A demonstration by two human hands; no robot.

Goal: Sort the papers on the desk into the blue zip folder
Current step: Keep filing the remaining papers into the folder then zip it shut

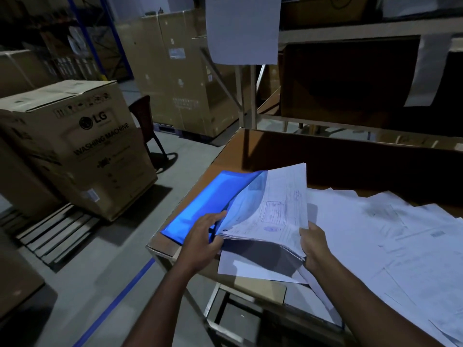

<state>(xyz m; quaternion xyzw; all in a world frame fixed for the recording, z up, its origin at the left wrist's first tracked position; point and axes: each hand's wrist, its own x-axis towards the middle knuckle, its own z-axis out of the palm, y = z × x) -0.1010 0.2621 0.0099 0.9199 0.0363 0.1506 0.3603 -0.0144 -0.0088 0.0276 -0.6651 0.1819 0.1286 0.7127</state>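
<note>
The blue zip folder (200, 209) lies at the left end of the cardboard-covered desk (233, 151), its mouth toward me. My left hand (204, 236) grips the folder's near edge and holds the opening apart. My right hand (313, 246) holds a thick stack of printed papers (273, 211) by its near right corner. The stack's left part sits inside the folder's translucent flap and the rest is tilted up. One loose sheet (253, 264) lies under the stack.
Several more loose papers (390, 236) are spread over the desk to the right. A shelf rack with a hanging sheet (243, 28) rises behind the desk. A washing machine carton (82, 146), a chair (145, 121) and taller cartons stand on the floor to the left.
</note>
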